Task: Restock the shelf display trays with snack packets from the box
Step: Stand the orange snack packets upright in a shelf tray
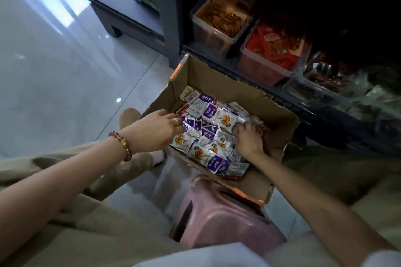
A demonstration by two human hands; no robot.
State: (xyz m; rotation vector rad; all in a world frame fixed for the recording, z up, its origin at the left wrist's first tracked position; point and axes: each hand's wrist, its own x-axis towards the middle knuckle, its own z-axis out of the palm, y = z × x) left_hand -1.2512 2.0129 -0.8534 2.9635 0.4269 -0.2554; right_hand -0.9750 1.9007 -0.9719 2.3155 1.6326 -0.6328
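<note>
While the person sits on a pink plastic stool (221,223), both bare arms reach forward into an open cardboard box (217,80) that stands on the tiled floor (54,71) between the knees and the bottom shelf (282,97). Inside the box lies a loose heap of small silver and purple snack packets (208,115), some face up and some turned over.

At the near left of the heap, the left hand (158,130), which wears a beaded bracelet (124,145) at the wrist and a thin ring (176,122), is palm down with its fingertips on the packets; whether it pinches one cannot be told. On the right side of the box, the right hand (248,141) has its fingers curled tight round a bunch of packets.

Three clear plastic display trays (217,28) stand side by side on the shelf just behind the box. One holds brownish orange packets, the next red ones, and the third is too dim to read.
</note>
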